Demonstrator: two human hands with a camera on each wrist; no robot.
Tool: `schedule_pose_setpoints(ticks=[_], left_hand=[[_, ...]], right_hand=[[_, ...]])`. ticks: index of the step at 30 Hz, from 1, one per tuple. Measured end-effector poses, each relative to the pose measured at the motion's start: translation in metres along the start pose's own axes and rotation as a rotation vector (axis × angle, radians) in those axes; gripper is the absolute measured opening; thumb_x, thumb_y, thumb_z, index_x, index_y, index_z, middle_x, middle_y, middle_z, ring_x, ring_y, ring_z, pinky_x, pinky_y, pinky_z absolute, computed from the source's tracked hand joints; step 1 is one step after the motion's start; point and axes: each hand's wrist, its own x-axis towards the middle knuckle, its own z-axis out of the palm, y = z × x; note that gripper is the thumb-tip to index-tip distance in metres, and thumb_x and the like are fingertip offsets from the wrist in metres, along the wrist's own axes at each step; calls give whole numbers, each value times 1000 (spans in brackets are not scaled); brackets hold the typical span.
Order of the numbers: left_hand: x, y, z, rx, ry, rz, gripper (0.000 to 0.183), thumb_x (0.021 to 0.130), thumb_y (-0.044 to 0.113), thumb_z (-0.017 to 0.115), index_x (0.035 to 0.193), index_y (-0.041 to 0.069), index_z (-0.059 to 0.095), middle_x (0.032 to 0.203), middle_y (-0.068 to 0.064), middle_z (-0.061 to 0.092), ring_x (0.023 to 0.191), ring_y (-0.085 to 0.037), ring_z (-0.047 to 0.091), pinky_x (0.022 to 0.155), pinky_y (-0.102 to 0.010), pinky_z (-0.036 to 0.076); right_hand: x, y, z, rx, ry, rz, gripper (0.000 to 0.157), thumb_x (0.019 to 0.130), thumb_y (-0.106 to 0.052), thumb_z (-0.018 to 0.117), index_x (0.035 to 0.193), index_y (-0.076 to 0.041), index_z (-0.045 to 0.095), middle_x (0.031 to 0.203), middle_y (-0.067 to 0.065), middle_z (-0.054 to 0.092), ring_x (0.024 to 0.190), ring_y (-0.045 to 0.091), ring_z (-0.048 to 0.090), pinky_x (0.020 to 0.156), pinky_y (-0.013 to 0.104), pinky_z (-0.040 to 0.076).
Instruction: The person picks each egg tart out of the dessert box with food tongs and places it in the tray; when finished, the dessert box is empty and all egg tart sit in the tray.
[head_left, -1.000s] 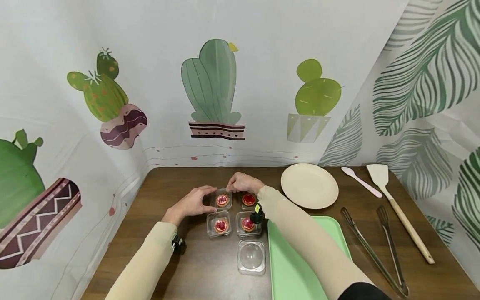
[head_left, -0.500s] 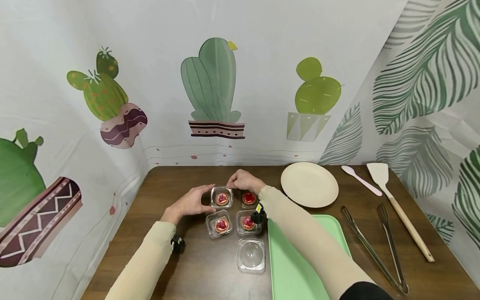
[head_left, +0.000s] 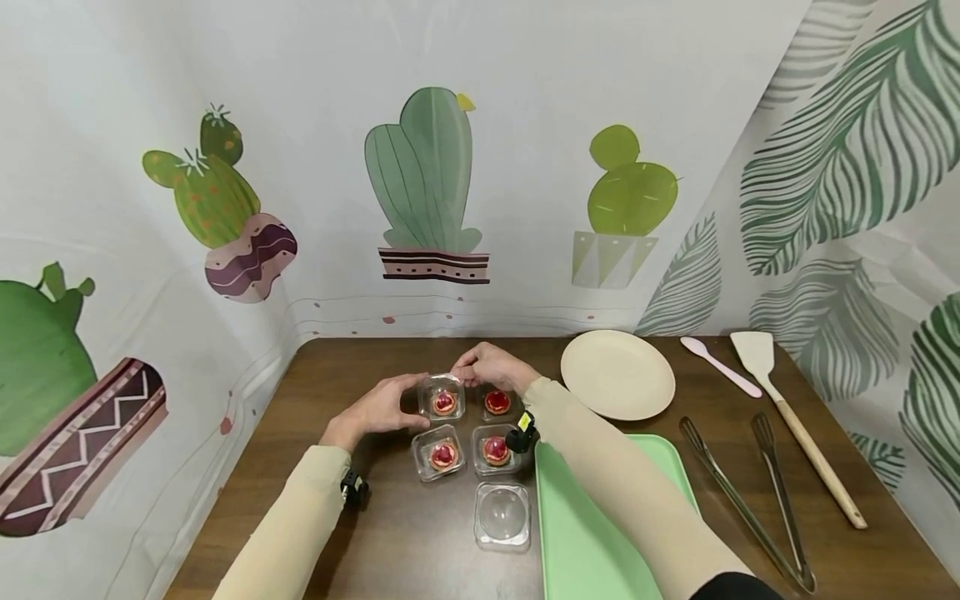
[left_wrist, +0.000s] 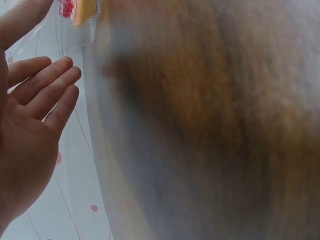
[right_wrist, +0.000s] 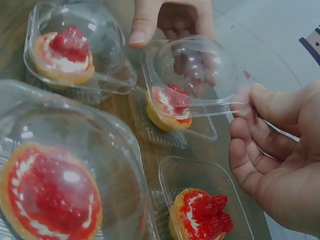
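Note:
My right hand [right_wrist: 275,155] pinches the corner of a clear domed lid [right_wrist: 200,57], which sits tilted over a small red-topped tart [right_wrist: 167,107] in a clear square container. In the head view this is the back-left tart [head_left: 445,404]. To its left my left hand [head_left: 378,408] is spread, thumb apart from the straight fingers; contact with the container cannot be told. Two front containers [right_wrist: 75,47] hold tarts under domed lids. At back right, a tart [right_wrist: 202,215] sits in an open-topped container, partly behind my right hand in the head view.
A loose clear domed lid [head_left: 502,512] lies in front of the containers. To the right are a green tray [head_left: 585,533] under my right forearm, a cream plate [head_left: 618,375], metal tongs [head_left: 738,500], a pink spoon [head_left: 720,367] and a wooden-handled spatula [head_left: 798,425].
The lid at back left has shifted and now tilts over its container. The front-left container has turned slightly. Both hands have stayed almost in place.

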Motion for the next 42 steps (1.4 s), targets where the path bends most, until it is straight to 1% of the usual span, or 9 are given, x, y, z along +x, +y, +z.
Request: schedule_pose_setpoints(ticks=[8,11,18,21,26,31,34,39,42], left_hand=[[2,-1,3,-13,5,18,77,73,38,85,134,2,56,134,-13,60,126,-27,54,109,-44,42],[4,-1,5,-14,0,20,73,73,38,85,132,5,58,132,-10,62,125,-25,55,108,-42,43],[5,-2,7,-5,-19,21,78,76,38,83,138,2,53,135,-13,59,125,-26,55,108,-43,43],[5,-2,6,-3,-29,17,76,77,37,82,138,3,53,133,-12,61,123,-24,57,107,-43,44],[7,-2,6,1,-36,28,74,77,35,81,138,3,53,131,-11,62,122,-24,57,106,-43,45],[9,-2,6,-5,-43,32,70,77,34,81,135,3,56,130,-11,62,123,-24,56,107,-43,44],[10,-1,6,-10,-47,42,67,77,34,81,133,5,58,130,-9,63,123,-23,57,106,-43,44],[11,0,5,-11,-50,55,66,78,34,81,133,7,58,130,-8,63,122,-24,57,106,-44,44],[11,1,5,-14,-52,54,67,78,34,81,134,4,57,131,-10,62,124,-25,56,107,-44,43]], right_hand=[[-6,-3,-5,146,-6,-8,16,92,-3,63,102,8,70,74,2,66,67,12,59,68,27,53],[-9,-4,-8,181,-20,-16,16,93,-4,63,102,6,70,77,2,68,69,12,59,73,31,53],[-22,-12,-13,249,-52,-82,10,92,-3,63,97,0,71,82,2,69,75,14,61,89,45,51],[-28,-16,-15,273,-67,-119,9,92,-2,63,93,-3,72,84,1,70,77,14,62,88,43,51],[-37,-22,-18,283,-86,-170,12,91,2,63,89,-6,72,83,1,70,78,14,62,75,28,53],[-44,-26,-21,258,-81,-194,13,90,3,64,86,-7,71,80,1,67,75,13,60,72,25,52],[-47,-28,-22,208,-64,-223,7,89,2,65,89,-2,71,80,1,66,76,13,59,75,30,52],[-53,-30,-25,39,-34,-285,10,88,-3,69,94,5,71,82,-1,68,80,13,60,86,46,52],[-58,-32,-26,-81,-20,-324,10,87,-8,72,92,1,73,84,-1,70,82,13,61,84,45,54]])
